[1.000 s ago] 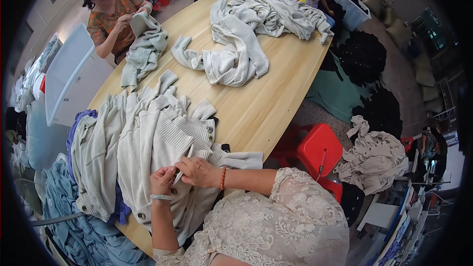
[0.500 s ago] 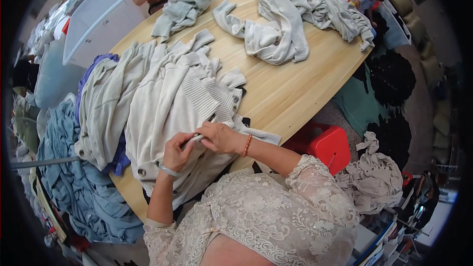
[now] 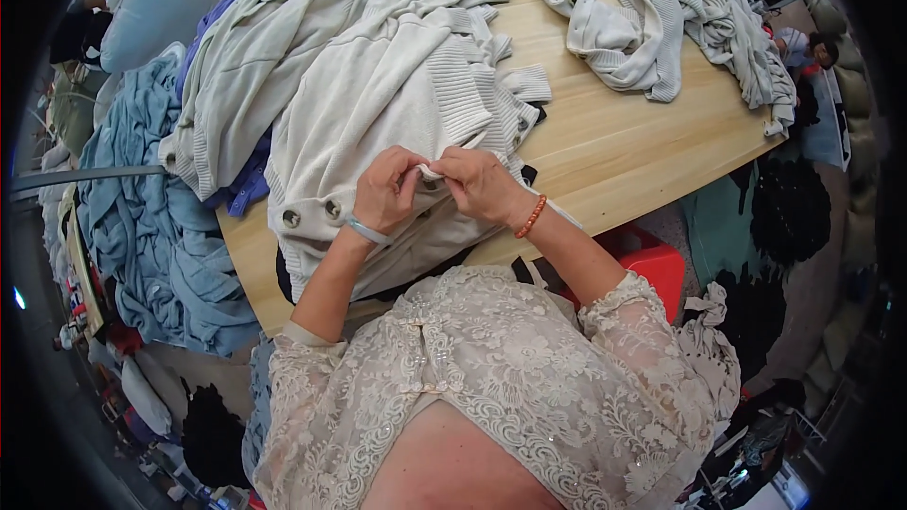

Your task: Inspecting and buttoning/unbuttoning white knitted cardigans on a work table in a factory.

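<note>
A cream knitted cardigan (image 3: 354, 99) with large dark buttons and ribbed trim lies spread over the near left of the table. My left hand (image 3: 385, 191) pinches the cardigan's edge, thumb and fingers pressed together. Right beside it my right hand (image 3: 477, 184) grips the same edge, so the two sets of fingertips nearly meet. A bit of pale fabric shows between them; whether a button is held there is hidden. Two dark buttons (image 3: 333, 210) show along the edge left of my left hand.
Another cream knit garment (image 3: 227, 76) lies to the left over purple cloth. Blue garments (image 3: 142, 189) are heaped beyond the table's left edge. More pale knits (image 3: 652, 28) lie across the wooden table (image 3: 605, 156) at the far right. A red stool (image 3: 657, 274) stands at the right edge.
My view has tilted, so the table appears higher in the picture. Both hands stay together on the cardigan's edge, with the fingertips drawn closer around it.
</note>
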`<state>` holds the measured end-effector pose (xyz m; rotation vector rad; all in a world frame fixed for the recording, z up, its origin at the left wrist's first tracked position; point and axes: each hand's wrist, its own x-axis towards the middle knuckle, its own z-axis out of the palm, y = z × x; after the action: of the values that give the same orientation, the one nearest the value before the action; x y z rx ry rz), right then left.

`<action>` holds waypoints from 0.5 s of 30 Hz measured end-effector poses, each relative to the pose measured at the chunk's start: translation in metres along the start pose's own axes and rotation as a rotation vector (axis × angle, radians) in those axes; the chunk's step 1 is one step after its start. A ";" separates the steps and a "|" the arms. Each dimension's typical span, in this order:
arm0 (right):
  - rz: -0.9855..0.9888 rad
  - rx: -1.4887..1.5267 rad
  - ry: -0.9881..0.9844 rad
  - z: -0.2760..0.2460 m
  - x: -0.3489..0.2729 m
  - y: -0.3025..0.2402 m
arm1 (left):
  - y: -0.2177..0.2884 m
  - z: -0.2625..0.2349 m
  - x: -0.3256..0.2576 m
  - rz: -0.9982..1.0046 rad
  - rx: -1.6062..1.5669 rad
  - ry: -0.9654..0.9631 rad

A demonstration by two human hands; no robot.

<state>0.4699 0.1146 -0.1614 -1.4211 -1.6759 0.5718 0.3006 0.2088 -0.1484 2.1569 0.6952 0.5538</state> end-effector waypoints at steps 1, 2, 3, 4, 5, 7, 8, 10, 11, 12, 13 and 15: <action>0.019 0.012 -0.067 -0.004 0.000 0.000 | -0.001 -0.002 0.000 -0.001 0.002 0.014; 0.051 0.018 -0.140 -0.008 0.001 -0.001 | -0.002 -0.005 0.000 -0.009 -0.030 -0.013; 0.092 -0.005 -0.182 -0.010 -0.001 -0.002 | -0.003 -0.008 -0.001 -0.020 -0.066 -0.044; 0.065 -0.005 -0.161 -0.012 -0.004 -0.003 | -0.004 -0.011 -0.001 -0.014 -0.061 -0.040; 0.153 -0.080 -0.199 -0.015 -0.007 -0.002 | -0.004 -0.015 -0.002 -0.051 -0.022 -0.043; 0.247 -0.158 -0.235 -0.018 -0.016 0.002 | -0.003 -0.022 0.000 -0.076 0.126 -0.006; 0.263 -0.224 -0.214 -0.017 -0.021 0.004 | -0.002 -0.026 0.002 -0.085 0.221 0.020; 0.281 -0.290 -0.186 -0.013 -0.028 0.010 | 0.002 -0.026 0.010 -0.087 0.334 0.094; 0.281 -0.284 -0.121 -0.010 -0.031 0.013 | 0.005 -0.023 0.015 -0.008 0.472 0.123; 0.325 -0.288 -0.093 -0.008 -0.033 0.015 | 0.008 -0.020 0.020 0.072 0.608 0.150; 0.290 -0.280 -0.051 -0.006 -0.035 0.016 | 0.013 -0.011 0.025 0.153 0.684 0.183; 0.306 -0.310 -0.052 -0.004 -0.038 0.018 | 0.019 0.011 0.035 0.261 0.510 0.132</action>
<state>0.4838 0.0828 -0.1849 -1.9229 -1.6501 0.5350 0.3392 0.2147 -0.1348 2.7322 0.6826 0.7197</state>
